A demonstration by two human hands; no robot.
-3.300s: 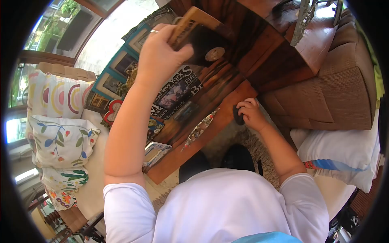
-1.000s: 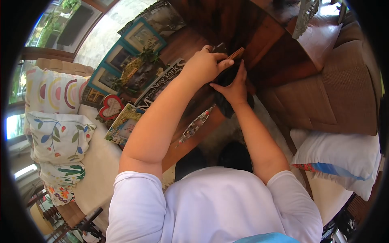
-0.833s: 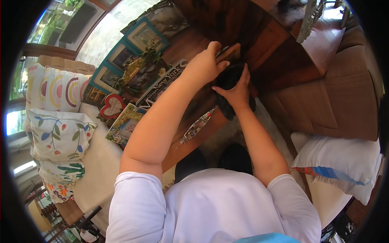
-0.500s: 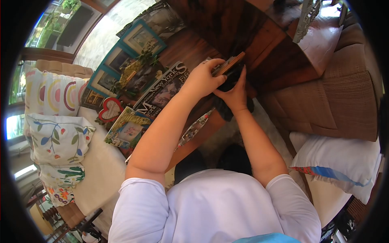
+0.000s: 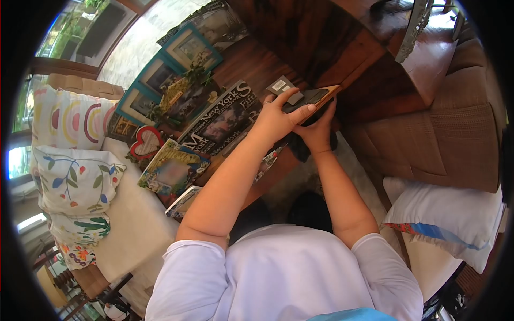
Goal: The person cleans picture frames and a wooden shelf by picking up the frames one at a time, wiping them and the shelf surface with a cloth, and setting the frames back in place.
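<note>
Wood, light brown, makes the rim of the picture frame [image 5: 321,98] that the person is holding. It is tilted, up above the worktop [image 5: 241,56], close to the near right corner. The left hand [image 5: 276,119] is clamped on it, thumb on the rim. The right hand [image 5: 318,134] is under it and seems to hold it too, but its fingers are partly hidden. So the 2 hands are close together at 1 frame. A black cloth [image 5: 301,152], or something like it, hangs below the right hand. I cannot tell if that hand grips it.

About 3 seconds ago only the left hand had the frame, and the right hand was on a black thing at the near edge. Just now the frame has turned, and its dark back shows. A flap [image 5: 280,84] with a white label sticks out, maybe its stand. This means the back is easy to get at.

Now the counting. By the far edge is 1 blue frame [image 5: 160,75] with 3 pictures, and 1 grey frame [image 5: 211,24]. In the middle is 1 New York frame [image 5: 220,119]. By the left edge are 1 red heart [image 5: 146,143] and 1 garden frame [image 5: 174,168]. At the near left corner is 1 white-edged frame [image 5: 183,202]. By the near edge is 1 shiny frame [image 5: 266,166], partly behind the left arm.
</note>
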